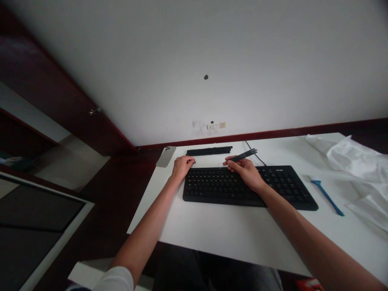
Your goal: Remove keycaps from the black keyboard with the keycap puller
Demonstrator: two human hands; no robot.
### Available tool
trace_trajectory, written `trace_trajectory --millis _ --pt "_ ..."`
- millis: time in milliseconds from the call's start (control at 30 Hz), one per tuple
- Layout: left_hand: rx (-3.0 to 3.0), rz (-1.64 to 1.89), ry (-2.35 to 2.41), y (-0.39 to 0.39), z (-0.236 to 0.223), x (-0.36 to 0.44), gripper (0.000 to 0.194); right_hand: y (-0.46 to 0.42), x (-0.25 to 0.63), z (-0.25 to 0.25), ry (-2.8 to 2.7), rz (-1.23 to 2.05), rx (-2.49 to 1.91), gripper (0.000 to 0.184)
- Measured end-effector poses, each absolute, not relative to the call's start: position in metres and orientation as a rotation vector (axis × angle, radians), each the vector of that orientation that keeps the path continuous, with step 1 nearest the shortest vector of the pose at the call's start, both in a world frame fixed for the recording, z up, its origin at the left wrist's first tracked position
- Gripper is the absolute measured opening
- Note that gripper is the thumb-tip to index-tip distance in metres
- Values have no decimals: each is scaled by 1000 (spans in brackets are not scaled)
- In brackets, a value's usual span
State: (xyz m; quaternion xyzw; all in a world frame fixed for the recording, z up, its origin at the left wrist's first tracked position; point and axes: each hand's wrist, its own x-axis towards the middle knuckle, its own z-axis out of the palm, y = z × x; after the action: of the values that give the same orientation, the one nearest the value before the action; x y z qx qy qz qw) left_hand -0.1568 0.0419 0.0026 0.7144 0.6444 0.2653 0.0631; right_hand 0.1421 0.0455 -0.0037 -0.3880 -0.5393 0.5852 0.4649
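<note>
A black keyboard (212,190) lies on the white table, its front edge toward me. In my right hand (247,173), over the keyboard's upper middle, is a dark keycap puller (242,155); its thin wire end points left, by the top row of keys. My left hand (181,165) rests at the keyboard's upper left corner, fingers pinched together. Whatever those fingertips hold, if anything, is too small to make out. Behind the keyboard, rows of loose black keycaps (209,151) are lined up. My right hand and forearm hide some of the keys.
A phone (166,157) lies at the table's back left. To the right of the keyboard is a blue brush (327,198), with crumpled white plastic (348,157) beyond it. A black cable (256,154) runs from the keyboard toward the wall with its sockets (216,126).
</note>
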Motion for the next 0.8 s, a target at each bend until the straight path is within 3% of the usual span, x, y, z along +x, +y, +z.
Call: trace_trajectory --millis 300,500,800 --pt "2330 752 1873 36 8 -157 21 45 142 -2 -1297 1466 -958 43" --pt "2360 735 1813 33 12 -162 11 46 143 -4 -1316 1473 -951 44" --pt "2487 540 1990 44 12 -159 14 46 144 -3 -1346 1450 -958 45"
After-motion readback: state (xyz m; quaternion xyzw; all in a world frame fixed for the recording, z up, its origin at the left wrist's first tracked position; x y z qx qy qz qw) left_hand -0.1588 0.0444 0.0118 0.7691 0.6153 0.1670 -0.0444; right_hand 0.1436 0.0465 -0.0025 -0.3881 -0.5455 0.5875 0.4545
